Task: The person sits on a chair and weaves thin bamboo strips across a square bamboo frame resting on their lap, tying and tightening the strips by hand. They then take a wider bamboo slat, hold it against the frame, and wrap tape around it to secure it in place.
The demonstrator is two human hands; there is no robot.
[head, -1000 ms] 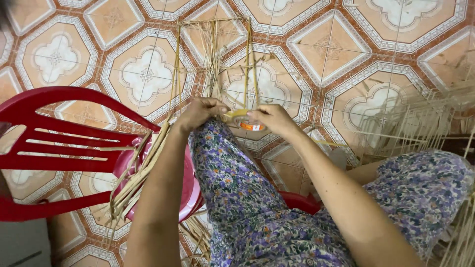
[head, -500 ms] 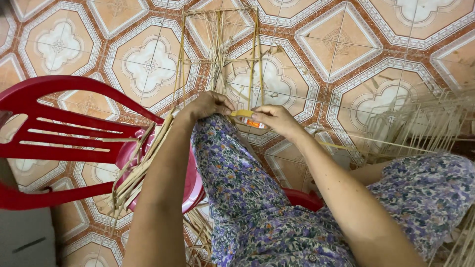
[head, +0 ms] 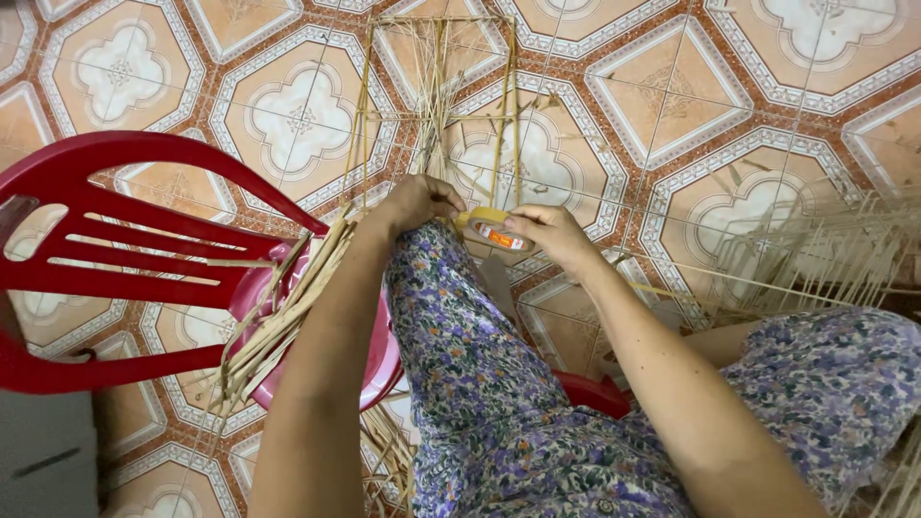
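Patterned orange and cream floor tiles (head: pixel 288 105) lie under a frame of thin straw sticks (head: pixel 436 105) rising from the knee in flowered cloth (head: pixel 460 336). At that knee the right hand (head: pixel 547 235) pinches a small yellow tape roll (head: pixel 491 228) with an orange label, fingers closed on it. Just beside it, the left hand (head: pixel 414 203) curls shut around the sticks' lower ends. A red plastic chair (head: pixel 115 269) carries loose straw strips (head: pixel 283 317) at the left.

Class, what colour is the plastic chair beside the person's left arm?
Red, shown clearly in the head view: the plastic chair beside the left arm.
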